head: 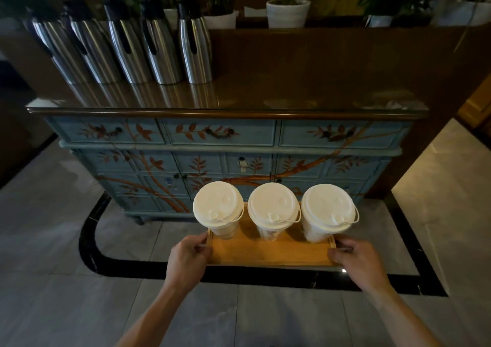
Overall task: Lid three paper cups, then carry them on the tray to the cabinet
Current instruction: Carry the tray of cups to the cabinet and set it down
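Observation:
Three white paper cups stand in a row on a wooden tray point(271, 252), each with a white lid: the left cup point(218, 206), the middle cup point(273, 207) and the right cup point(329, 208). My left hand point(190, 259) grips the tray's left end. My right hand point(357, 260) grips its right end. The tray is held in the air above the floor, just in front of the blue painted cabinet point(225, 145), below the level of its glossy brown top point(305, 86).
Several steel thermos jugs point(159, 44) stand in a row on the cabinet top's left half. White plant pots point(288, 13) sit on a ledge behind. The right half of the top is bare. Grey floor tiles with a black border lie below.

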